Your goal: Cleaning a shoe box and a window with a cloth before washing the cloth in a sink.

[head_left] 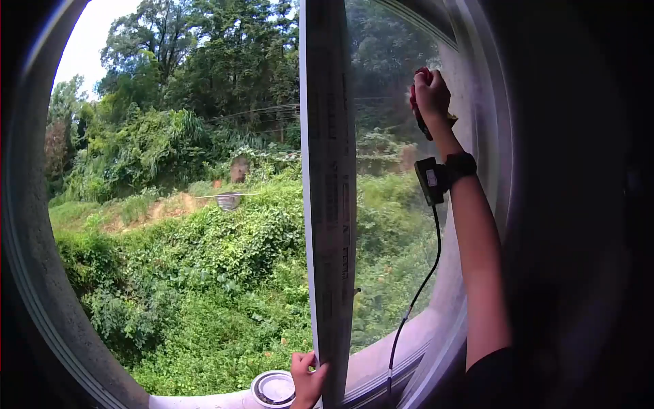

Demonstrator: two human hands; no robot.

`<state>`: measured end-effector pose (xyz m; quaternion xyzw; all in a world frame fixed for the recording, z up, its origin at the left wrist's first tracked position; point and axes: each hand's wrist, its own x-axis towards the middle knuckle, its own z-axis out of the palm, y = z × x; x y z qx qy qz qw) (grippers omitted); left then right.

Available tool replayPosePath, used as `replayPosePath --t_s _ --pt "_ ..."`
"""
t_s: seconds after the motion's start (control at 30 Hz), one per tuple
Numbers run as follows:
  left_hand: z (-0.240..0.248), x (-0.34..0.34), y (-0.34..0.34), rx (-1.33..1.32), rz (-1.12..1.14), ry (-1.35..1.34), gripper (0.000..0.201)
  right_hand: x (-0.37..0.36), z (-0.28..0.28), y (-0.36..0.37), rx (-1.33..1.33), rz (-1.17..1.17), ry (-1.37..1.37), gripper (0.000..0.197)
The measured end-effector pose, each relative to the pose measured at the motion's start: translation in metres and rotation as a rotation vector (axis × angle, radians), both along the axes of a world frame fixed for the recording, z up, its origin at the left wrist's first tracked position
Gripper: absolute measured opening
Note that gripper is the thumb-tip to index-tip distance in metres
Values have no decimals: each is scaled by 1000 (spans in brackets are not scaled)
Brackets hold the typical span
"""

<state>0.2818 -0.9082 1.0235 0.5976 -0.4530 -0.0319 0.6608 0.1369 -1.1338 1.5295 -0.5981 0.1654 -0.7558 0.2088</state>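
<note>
Raised high at the right, my right hand (433,97) is closed round a crumpled red cloth (424,72), held up against the window pane (388,204). Most of the cloth is hidden behind my fingers. Low in the middle, my left hand (309,379) grips the edge of the upright window sash (331,225), with its fingers curled at the frame. Next to that hand, a round white dish-like thing (274,388) rests on the sill.
A black strap with a small box (430,180) sits on my right forearm, and its black cable (409,310) hangs down past the glass. Left of the sash the window stands open onto green bushes (225,273) and trees. The window sill (197,402) runs along the bottom.
</note>
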Motion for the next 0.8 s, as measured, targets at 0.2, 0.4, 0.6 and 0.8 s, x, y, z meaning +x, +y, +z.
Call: replayPosePath --t_s 0.2,0.4,0.6,0.8 --pt "5 7 2 -30 13 8 19 49 19 -13 -306 -405 -137 37" --pt "22 3 14 -25 -143 255 20 87 40 62 -881 -277 -55 25" --pt "59 -15 24 128 -61 72 19 -4 61 -117 -50 -524 -215 26" --pt "24 2 4 51 -18 103 21 -74 -112 -263 412 155 -286 35"
